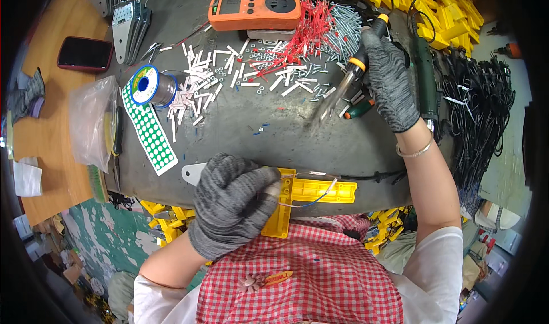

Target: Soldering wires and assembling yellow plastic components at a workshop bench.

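My left hand (231,204), in a grey knit glove, grips a yellow plastic T-shaped part (320,191) at the near edge of the dark work mat (240,130). Thin wires curve over the part. My right hand (390,78), also gloved, holds a soldering iron (350,77) with an orange and black handle. Its metal tip points down-left, blurred, above the mat. A spool of solder wire (150,86) stands to the left.
An orange meter (254,8) lies at the back. Red wires (303,30), screws and white sleeves (200,84) are scattered mid-mat. Yellow parts (440,10) pile at back right, black cables (477,112) at right. A phone (85,53), plastic bag (91,121) and green dot sticker sheet (150,132) lie left.
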A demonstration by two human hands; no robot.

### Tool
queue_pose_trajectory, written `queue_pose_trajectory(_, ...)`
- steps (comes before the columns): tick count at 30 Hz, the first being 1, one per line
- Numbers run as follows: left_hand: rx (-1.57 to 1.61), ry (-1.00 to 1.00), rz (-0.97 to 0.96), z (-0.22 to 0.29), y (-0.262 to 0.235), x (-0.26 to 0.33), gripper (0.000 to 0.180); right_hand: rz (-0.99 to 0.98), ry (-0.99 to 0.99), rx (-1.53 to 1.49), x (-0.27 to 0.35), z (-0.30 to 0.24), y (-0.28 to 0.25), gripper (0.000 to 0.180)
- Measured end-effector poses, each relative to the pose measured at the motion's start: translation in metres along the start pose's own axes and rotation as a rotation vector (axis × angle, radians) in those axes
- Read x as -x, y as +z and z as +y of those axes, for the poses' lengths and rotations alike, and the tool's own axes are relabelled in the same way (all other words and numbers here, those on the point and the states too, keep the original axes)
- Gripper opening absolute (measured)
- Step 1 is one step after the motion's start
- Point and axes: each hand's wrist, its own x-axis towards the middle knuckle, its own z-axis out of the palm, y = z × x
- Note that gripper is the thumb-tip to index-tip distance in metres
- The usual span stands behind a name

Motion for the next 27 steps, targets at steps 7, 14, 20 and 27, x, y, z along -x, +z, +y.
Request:
queue_pose_trajectory(7,-0.043,0.001,-0.024,-0.001,0.013,-0.002,0.022,-0.15,0.0,-0.055,0.021,-0.022,0.023,0.057)
queue_pose_trajectory(14,-0.049,-0.012,0.011,-0.004,0.011,0.0,0.025,-0.213,-0.079,-0.017,0.016,-0.021,0.035,0.056)
queue_pose_trajectory(20,-0.086,0.013,-0.028,-0.006,0.013,0.002,0.028,-0.208,-0.176,-0.02,0.015,-0.026,0.036,0.047)
queue_pose_trajectory(27,-0.063,0.081,-0.028,0.017,0.002,0.015,0.03,-0.196,-0.267,-0.008,0.018,-0.021,0.03,0.053)
